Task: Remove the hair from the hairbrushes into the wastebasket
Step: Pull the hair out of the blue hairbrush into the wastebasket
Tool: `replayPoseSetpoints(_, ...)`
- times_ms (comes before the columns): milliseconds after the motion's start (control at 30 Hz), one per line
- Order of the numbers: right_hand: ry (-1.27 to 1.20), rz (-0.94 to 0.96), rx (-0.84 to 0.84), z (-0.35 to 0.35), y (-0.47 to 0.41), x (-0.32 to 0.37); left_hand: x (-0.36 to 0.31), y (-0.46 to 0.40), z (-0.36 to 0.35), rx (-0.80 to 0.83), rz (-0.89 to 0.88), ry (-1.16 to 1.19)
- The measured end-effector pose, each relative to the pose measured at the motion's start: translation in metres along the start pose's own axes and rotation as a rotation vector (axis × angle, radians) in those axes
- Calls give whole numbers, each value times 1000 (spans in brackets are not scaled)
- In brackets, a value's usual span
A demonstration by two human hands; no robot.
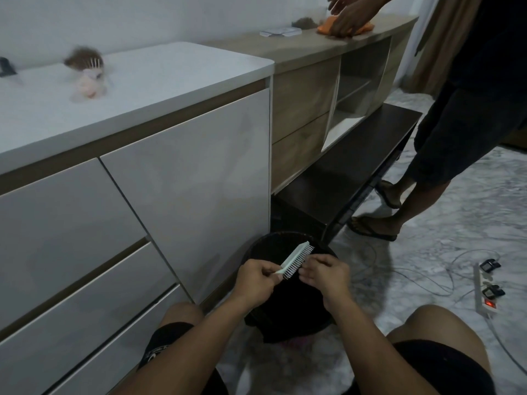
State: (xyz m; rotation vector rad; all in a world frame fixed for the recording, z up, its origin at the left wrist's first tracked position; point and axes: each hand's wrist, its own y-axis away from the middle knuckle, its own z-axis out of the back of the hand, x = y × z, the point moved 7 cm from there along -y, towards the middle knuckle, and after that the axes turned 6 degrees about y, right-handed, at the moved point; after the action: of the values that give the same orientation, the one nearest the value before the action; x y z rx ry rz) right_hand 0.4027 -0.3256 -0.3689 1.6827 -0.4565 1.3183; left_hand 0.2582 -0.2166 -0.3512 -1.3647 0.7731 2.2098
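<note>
hairbrush [296,259] showing pale smooth plastic | wastebasket [265,246] looking dark, matt, woven | drawer fronts [185,195] gleaming glossy white | shelf unit [305,89] showing matt wood grain | floor [456,223] shining like marbled stone | cloth [345,28] lying orange fabric

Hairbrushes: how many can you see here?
2. A white hairbrush held over the wastebasket by the left hand; a blurry, hair-filled hairbrush on the white cabinet top. Others may be hidden.

You see the hair-covered brush [85,65] near the tabletop's [171,69] back edge only as a blur. The wastebasket's [258,246] inside is too dark to read. Your right hand's [325,276] fingertips hide behind the bristles.
</note>
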Motion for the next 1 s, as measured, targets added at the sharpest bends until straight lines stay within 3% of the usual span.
replayPoseSetpoints(333,-53,14,-196,21,-11,9,3,0,7,18,-43,-25)
replayPoseSetpoints(567,183,81,-160,15,-11,20,4,0,8,54,-43,16)
replayPoseSetpoints(667,177,107,-199,21,-13,30,5,1,13,53,-28,37)
replayPoseSetpoints(833,237,154,-101,11,-4,38,-1,7,15,92,-1,87)
replayPoseSetpoints(1000,181,157,-282,29,-9,41,3,9,20,54,88,182)
